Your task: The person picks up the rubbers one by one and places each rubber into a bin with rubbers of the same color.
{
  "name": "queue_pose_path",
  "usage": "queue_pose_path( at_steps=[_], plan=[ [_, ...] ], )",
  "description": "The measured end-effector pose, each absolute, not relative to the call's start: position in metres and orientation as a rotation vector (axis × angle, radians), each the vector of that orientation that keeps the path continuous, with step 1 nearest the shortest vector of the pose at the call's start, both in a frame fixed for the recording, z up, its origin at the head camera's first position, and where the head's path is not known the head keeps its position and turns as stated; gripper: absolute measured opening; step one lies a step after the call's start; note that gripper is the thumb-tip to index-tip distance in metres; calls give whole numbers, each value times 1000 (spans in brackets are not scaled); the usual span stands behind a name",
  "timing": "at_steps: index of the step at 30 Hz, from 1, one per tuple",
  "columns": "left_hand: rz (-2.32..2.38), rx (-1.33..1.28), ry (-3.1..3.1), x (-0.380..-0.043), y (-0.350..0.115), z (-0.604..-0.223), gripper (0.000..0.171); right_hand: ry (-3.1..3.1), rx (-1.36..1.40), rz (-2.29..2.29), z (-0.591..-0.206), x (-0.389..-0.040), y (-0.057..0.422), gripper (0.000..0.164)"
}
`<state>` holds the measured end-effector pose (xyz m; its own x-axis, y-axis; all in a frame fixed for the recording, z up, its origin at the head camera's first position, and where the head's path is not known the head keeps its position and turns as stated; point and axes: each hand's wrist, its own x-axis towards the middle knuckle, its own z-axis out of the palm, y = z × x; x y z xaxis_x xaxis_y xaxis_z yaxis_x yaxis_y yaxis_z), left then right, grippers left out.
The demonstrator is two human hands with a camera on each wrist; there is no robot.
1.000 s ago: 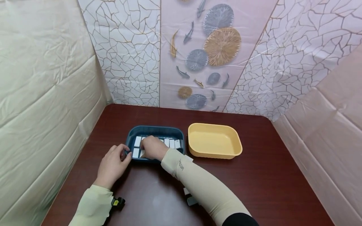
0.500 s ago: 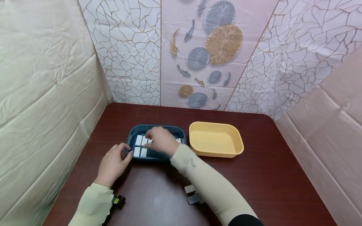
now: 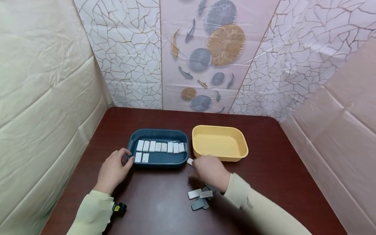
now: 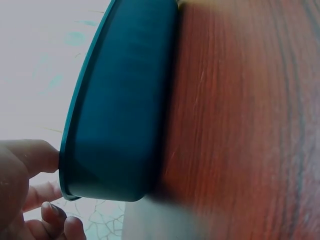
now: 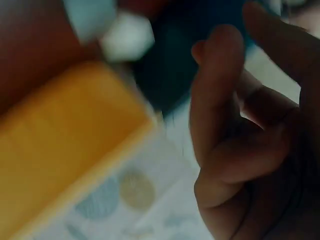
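In the head view, my left hand (image 3: 113, 168) grips the left end of a dark blue plastic tub (image 3: 164, 164). The left wrist view shows its fingers at the rim of that tub (image 4: 115, 110). Inside, white rectangular tiles (image 3: 152, 146) stand in a row of several along the back, with two more (image 3: 141, 157) at the front left. My right hand (image 3: 211, 171), blurred, is over the table before the yellow tub, fingers loosely bent and holding nothing in the right wrist view. By its fingertips lies a white tile (image 3: 190, 162). Just below it is a small pile of grey and white tiles (image 3: 201, 197).
A yellow tub (image 3: 218, 143) with nothing in it stands right of the blue one, a narrow gap between them. Both rest on a dark red-brown table (image 3: 279, 182). Fabric hangs at the left, right and back. A black wrist device (image 3: 119, 209) sits at my left cuff.
My right hand has left a tile at the front of the blue tub, let go, and swung right and toward me, uncovering the row and the pile. My left hand stays at the rim.
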<state>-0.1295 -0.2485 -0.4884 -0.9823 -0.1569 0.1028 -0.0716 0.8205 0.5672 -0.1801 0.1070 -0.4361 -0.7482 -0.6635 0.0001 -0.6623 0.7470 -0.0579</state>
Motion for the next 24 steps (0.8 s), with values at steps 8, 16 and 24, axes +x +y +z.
queue_pose_path(
  at_steps=[8, 16, 24],
  plan=[
    [-843, 191, -2877, -127, -243, -487, 29, 2896, -1119, 267, -482, -128, 117, 61],
    [-834, 207, -2893, -127, -243, -489, 30, 2923, -1115, 367, -498, -120, 111, 58],
    [-840, 215, -2882, -129, -242, -489, 29, 2857, -1079, 19, -482, -126, 113, 41]
  ],
)
